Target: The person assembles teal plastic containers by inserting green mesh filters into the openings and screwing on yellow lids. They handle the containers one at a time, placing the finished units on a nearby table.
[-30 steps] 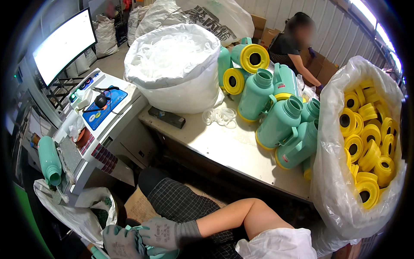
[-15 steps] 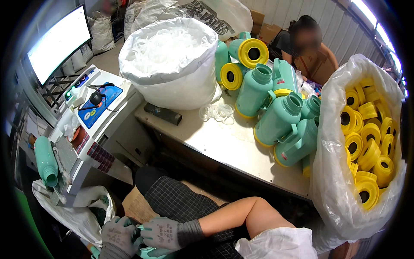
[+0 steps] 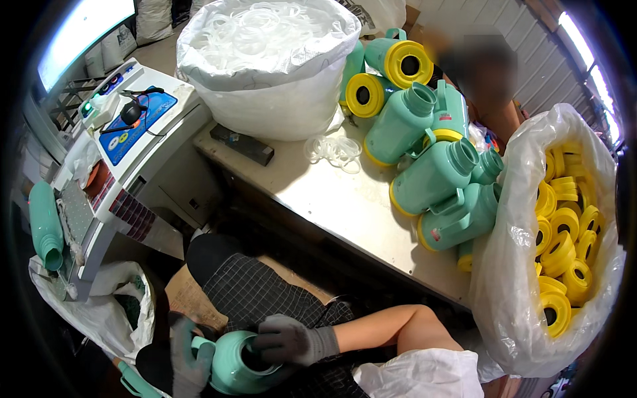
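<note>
A light green thermos flask body point(image 3: 232, 368) rests low over my lap, its dark round mouth uncovered and turned up toward me. My gloved left hand point(image 3: 186, 355), somewhat blurred, is closed at the flask's handle on the left side. Across the mouth, my gloved right hand point(image 3: 286, 339) is curled with its fingertips at the rim; whether anything small is between them is hidden. Another green handled part point(image 3: 136, 381) shows beside my left wrist at the lower edge.
Several green flasks with yellow bases point(image 3: 434, 172) crowd the white table point(image 3: 318, 205). A sack of clear rings point(image 3: 265, 99), loose rings point(image 3: 334, 152) and a dark block point(image 3: 242, 144) are left of them. Yellow parts fill a plastic bag point(image 3: 507, 278). A person point(image 3: 478, 73) sits beyond.
The flask has come up into view between my hands, mouth showing. My right hand has moved slightly right and up onto its rim; my left is at the handle. The view has shifted.
</note>
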Tool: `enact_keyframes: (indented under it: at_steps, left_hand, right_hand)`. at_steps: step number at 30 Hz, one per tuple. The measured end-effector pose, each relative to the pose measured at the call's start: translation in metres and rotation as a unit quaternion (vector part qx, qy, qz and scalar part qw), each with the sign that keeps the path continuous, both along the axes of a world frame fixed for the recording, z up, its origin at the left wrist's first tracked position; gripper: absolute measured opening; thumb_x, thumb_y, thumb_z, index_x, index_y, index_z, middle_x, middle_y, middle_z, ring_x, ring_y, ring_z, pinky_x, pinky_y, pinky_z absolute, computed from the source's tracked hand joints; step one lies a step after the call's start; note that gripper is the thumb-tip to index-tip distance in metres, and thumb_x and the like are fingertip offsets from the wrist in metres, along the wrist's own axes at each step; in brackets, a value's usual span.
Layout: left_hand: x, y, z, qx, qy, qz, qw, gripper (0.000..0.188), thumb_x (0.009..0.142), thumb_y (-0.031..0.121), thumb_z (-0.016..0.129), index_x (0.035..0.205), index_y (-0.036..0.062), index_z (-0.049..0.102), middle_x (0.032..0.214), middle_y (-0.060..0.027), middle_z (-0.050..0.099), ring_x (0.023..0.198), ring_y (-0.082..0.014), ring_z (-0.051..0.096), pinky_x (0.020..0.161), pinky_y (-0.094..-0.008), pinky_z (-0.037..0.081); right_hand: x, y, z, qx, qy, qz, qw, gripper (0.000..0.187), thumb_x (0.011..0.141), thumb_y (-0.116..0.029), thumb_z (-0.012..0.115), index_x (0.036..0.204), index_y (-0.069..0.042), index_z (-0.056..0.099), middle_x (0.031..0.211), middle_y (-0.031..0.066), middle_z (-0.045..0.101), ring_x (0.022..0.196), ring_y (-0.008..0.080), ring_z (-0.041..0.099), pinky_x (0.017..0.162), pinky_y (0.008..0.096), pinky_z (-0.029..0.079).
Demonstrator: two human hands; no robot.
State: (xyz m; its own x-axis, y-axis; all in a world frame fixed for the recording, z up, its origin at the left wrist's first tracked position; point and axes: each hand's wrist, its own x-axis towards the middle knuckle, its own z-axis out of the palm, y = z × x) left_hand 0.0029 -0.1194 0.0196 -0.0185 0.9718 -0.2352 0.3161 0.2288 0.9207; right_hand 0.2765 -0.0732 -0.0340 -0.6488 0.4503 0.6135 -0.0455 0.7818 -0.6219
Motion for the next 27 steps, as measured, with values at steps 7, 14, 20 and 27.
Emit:
enact_keyframes:
  at_steps: [7,14,20,27]
  left_hand:
    - [0.032,-0.008,-0.024,0.127,0.149,0.112,0.974,0.040,0.080,0.021,0.071,0.109,-0.0056,0.063,0.096,-0.0128,0.061,0.085,-0.0236,0.059,0.081,-0.0364,0.050]
    - [0.055,-0.023,0.017,0.313,0.353,0.001,0.881,0.039,0.090,0.030,0.080,0.115,0.0018,0.071,0.099,-0.0192,0.068,0.095,-0.0399,0.064,0.089,-0.0525,0.051]
    - [0.045,-0.035,0.014,0.313,0.325,-0.034,0.892,0.045,0.089,0.031,0.081,0.119,0.0004,0.069,0.100,-0.0217,0.066,0.091,-0.0422,0.063,0.082,-0.0503,0.052]
    - [0.049,-0.036,0.017,0.285,0.299,-0.033,0.910,0.043,0.090,0.033,0.079,0.119,0.0023,0.070,0.099,-0.0211,0.065,0.090,-0.0437,0.062,0.081,-0.0502,0.051]
  right_hand:
    - [0.030,0.008,0.030,-0.278,-0.049,-0.060,0.957,0.088,0.074,-0.031,0.086,0.148,-0.003,0.045,0.143,0.0202,0.052,0.123,0.0364,0.062,0.104,0.0446,0.052]
    - [0.029,0.024,0.045,-0.413,-0.235,0.018,0.880,0.092,0.090,-0.048,0.076,0.161,-0.010,0.030,0.152,0.0228,0.047,0.135,0.0357,0.055,0.111,0.0458,0.048]
    - [0.032,0.044,0.083,-0.475,-0.322,0.075,0.815,0.094,0.090,-0.051,0.075,0.162,-0.010,0.029,0.144,0.0230,0.057,0.130,0.0351,0.060,0.109,0.0438,0.050]
    - [0.032,0.046,0.071,-0.449,-0.335,0.085,0.824,0.095,0.089,-0.051,0.075,0.162,-0.010,0.030,0.145,0.0223,0.057,0.130,0.0328,0.061,0.109,0.0430,0.049]
